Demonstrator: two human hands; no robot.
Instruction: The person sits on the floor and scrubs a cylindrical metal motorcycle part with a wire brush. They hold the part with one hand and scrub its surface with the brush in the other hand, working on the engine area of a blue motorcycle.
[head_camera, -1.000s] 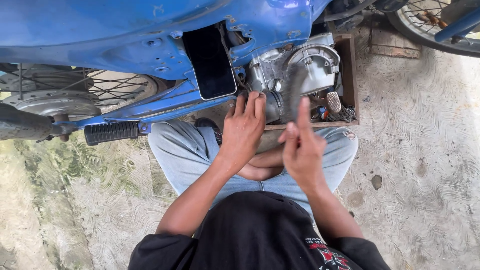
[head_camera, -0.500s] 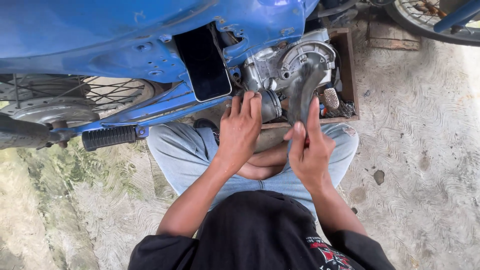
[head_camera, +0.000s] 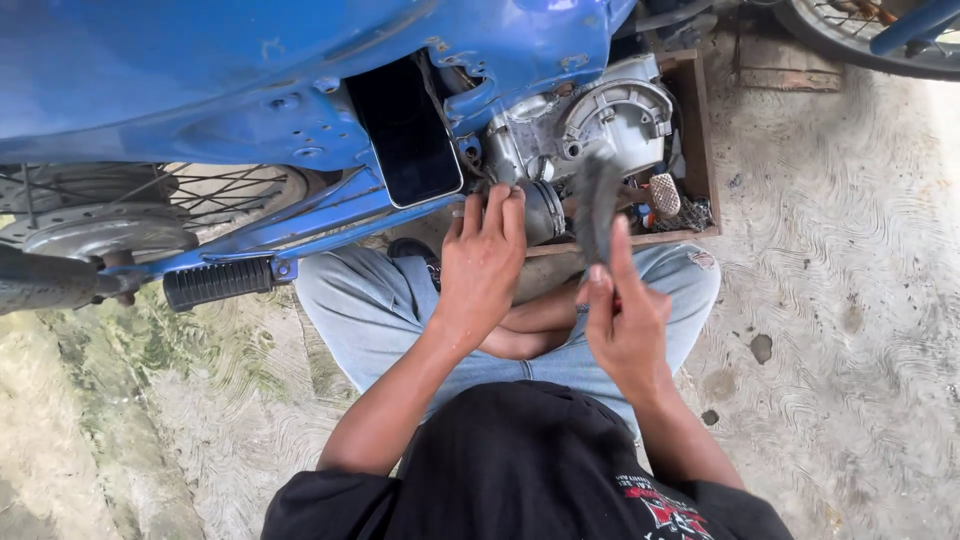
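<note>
Pinching a dark, curved rubber piece (head_camera: 597, 205) between thumb and fingers, your right hand (head_camera: 628, 320) holds it upright just in front of the silver engine cover (head_camera: 620, 115); motion blur hides its exact shape. Your left hand (head_camera: 482, 262) lies with fingers together and flat against a dark round part (head_camera: 545, 210) low on the engine, to the left of the rubber piece; whether it grips anything you cannot tell.

One black phone (head_camera: 405, 130) with a dark screen leans against the blue motorcycle frame (head_camera: 250, 90), left of the engine. One ribbed black footpeg (head_camera: 217, 283) juts out further left. Two spoked wheels show: one (head_camera: 150, 205) half hidden behind the frame, another (head_camera: 860, 35) cut off at the far right corner. One wooden box (head_camera: 695, 130) sits behind the engine, its small contents hard to make out. Your crossed legs in light jeans (head_camera: 370, 310) rest on swirled concrete floor (head_camera: 850, 300), and red-and-white print on your black shirt (head_camera: 520, 470) is cut off at the near edge.
</note>
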